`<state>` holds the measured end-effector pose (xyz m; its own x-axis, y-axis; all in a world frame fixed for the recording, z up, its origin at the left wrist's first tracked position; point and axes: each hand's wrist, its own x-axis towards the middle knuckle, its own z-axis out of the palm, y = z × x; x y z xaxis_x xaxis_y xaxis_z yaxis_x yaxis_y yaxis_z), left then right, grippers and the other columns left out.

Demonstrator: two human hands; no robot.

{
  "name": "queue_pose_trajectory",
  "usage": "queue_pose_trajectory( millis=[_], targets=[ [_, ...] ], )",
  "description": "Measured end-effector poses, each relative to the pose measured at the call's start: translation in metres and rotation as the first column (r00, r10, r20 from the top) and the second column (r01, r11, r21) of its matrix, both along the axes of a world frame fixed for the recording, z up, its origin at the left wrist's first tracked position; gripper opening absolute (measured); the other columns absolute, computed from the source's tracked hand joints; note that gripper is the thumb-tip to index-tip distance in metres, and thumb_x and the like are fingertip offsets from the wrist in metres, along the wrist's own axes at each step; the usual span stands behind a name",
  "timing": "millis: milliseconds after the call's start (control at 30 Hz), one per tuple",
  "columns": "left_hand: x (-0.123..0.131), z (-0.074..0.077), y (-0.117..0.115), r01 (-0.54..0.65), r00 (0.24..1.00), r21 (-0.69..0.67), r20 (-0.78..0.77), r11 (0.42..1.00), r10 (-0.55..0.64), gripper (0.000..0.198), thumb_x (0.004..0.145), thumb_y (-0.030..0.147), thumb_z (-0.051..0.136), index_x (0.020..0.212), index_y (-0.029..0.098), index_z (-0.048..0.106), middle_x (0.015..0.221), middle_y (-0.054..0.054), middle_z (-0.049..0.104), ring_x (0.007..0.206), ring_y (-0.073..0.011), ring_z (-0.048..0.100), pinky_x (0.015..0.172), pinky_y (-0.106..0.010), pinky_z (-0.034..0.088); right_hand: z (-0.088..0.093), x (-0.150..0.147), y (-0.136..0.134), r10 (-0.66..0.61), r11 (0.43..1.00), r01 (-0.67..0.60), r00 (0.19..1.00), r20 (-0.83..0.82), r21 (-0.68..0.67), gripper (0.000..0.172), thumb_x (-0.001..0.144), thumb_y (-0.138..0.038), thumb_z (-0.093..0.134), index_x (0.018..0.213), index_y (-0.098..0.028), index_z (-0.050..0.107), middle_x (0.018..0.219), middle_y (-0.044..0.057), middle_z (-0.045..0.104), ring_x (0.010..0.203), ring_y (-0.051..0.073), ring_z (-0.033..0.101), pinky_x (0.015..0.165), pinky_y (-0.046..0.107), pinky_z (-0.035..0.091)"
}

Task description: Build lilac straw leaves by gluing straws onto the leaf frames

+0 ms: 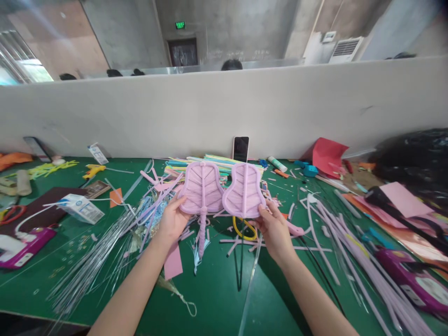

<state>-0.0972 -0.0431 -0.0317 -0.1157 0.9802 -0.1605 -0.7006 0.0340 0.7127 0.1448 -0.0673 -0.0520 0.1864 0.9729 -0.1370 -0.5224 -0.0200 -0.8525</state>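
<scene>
Two pale purple leaf-shaped panels made of fuzzy stems are held up side by side above the table. My left hand (174, 218) grips the lower left edge of the left panel (202, 187), which has a wrapped handle (202, 235) hanging below it with a light blue tassel near its end. The right panel (244, 190) has no handle in sight; my right hand (275, 228) pinches its lower right corner. The inner edges of the panels meet or nearly meet. Both show a raised middle rib with slanting veins.
On the green table (217, 298) lie clear sticks (94, 256), purple stems (360, 256), a milk carton (82, 208), a yellow glue gun (94, 171) and power strips (30, 247). A phone (241, 149) leans against the white partition (196, 112). Heads show beyond it.
</scene>
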Motion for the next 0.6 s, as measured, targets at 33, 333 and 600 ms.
queue_pose_trajectory(
  millis=[33, 333, 600],
  targets=[
    [0.0, 0.0, 0.0, 0.0, 1.0, -0.001, 0.007, 1.0, 0.0, 0.026, 0.076, 0.002, 0.058, 0.095, 0.017, 0.068, 0.086, -0.001, 0.077, 0.079, -0.0139, 0.072, 0.071, -0.024, 0.058, 0.001, 0.002, 0.001, -0.03, 1.0, 0.03, 0.999, -0.012, 0.003, 0.043, 0.059, -0.039, 0.083, 0.093, -0.024, 0.062, 0.071, -0.008, 0.061, 0.055, 0.006, 0.056, 0.048, 0.018, 0.056],
    [0.001, -0.003, 0.001, -0.024, 0.999, -0.032, 0.024, 0.999, 0.025, 0.02, 0.079, 0.006, 0.059, 0.093, 0.014, 0.07, 0.089, -0.004, 0.078, 0.081, -0.0161, 0.072, 0.075, -0.026, 0.057, 0.004, 0.003, 0.001, -0.063, 0.998, 0.062, 0.997, -0.05, -0.01, 0.04, 0.057, -0.035, 0.083, 0.091, -0.023, 0.064, 0.075, -0.008, 0.06, 0.056, 0.006, 0.055, 0.042, 0.015, 0.051],
    [-0.007, -0.008, 0.007, -0.089, 0.985, -0.055, -0.15, 0.995, 0.079, 0.021, 0.084, 0.021, 0.06, 0.102, 0.015, 0.069, 0.095, -0.006, 0.076, 0.087, -0.0194, 0.071, 0.076, -0.03, 0.058, 0.0, -0.004, -0.003, 0.033, 0.998, -0.035, 0.998, -0.059, -0.044, 0.044, 0.058, -0.038, 0.085, 0.092, -0.021, 0.063, 0.066, -0.008, 0.059, 0.053, 0.006, 0.055, 0.044, 0.016, 0.054]
  ],
)
